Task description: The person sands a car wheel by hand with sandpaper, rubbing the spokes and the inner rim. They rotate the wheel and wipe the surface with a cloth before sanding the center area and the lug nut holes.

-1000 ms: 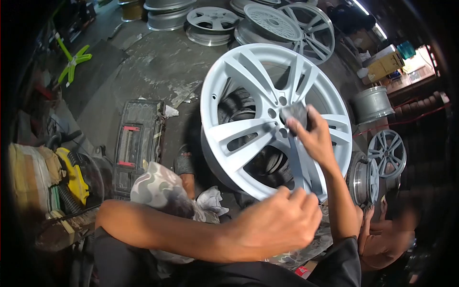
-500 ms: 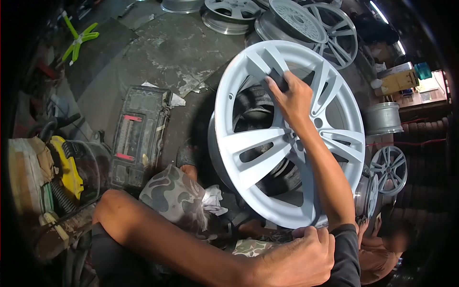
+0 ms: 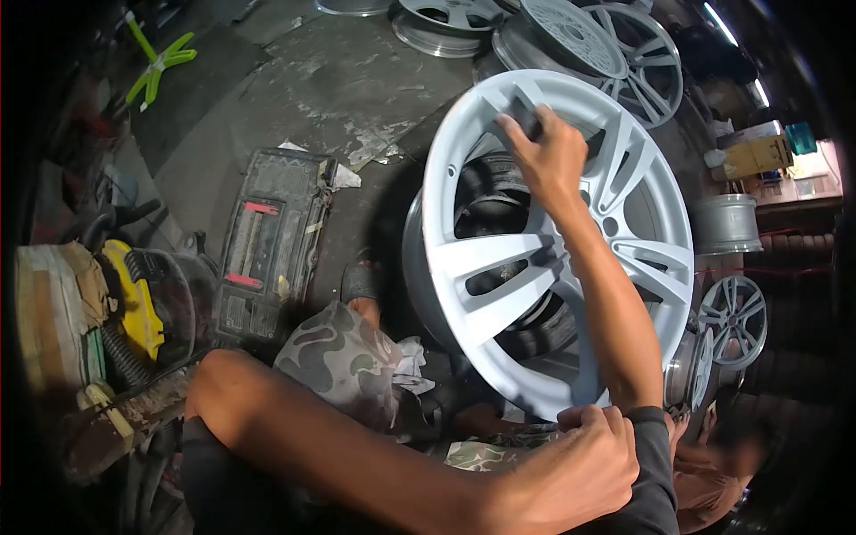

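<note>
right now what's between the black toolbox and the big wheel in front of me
In the head view, a foot in dark footwear, a white scrap beside the toolbox, and shadowed floor towards the wheel.

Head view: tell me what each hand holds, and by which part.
Right hand: a dark pad, held by its sides between thumb and fingers. Left hand: whether it grips the wheel cannot be told.

The right hand (image 3: pixel 555 160) is on the wheel (image 3: pixel 490 252), with the block (image 3: pixel 529 121) in it. To the left of this hand lies the toolbox (image 3: pixel 290 234). Other wheels (image 3: pixel 573 36) are ahead and right. Behind it is the left hand (image 3: pixel 584 459).
</note>
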Tool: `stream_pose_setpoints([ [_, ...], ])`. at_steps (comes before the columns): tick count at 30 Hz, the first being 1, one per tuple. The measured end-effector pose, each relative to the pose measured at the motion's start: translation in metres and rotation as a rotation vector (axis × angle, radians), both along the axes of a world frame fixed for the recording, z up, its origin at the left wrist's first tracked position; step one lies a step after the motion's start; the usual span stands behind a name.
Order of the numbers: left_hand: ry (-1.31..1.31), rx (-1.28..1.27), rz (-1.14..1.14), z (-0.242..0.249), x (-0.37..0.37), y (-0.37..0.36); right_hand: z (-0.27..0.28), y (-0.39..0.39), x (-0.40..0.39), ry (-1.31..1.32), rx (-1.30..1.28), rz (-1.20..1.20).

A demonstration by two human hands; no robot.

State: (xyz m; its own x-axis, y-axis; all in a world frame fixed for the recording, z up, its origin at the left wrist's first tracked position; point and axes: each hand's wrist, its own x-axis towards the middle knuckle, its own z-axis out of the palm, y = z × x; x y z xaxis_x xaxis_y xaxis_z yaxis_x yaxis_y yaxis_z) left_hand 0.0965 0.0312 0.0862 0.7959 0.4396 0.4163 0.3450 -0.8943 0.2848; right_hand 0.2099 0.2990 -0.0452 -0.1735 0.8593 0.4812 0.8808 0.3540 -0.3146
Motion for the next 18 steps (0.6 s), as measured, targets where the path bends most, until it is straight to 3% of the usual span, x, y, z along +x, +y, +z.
stream_pose_setpoints([
  [2,0.012,-0.042,0.016,0.006,-0.007,0.002,0.003,-0.016,0.015,0.089,-0.127,-0.041],
  [10,0.032,-0.05,0.008,0.004,-0.002,-0.002,-0.001,-0.005,0.006,-0.024,0.005,-0.027],
  [12,0.022,-0.065,0.037,0.007,-0.011,-0.002,0.004,-0.023,0.018,0.15,-0.148,-0.017],
  [18,0.017,-0.079,-0.013,0.007,-0.006,-0.001,0.0,-0.005,0.004,0.009,-0.057,-0.074],
])
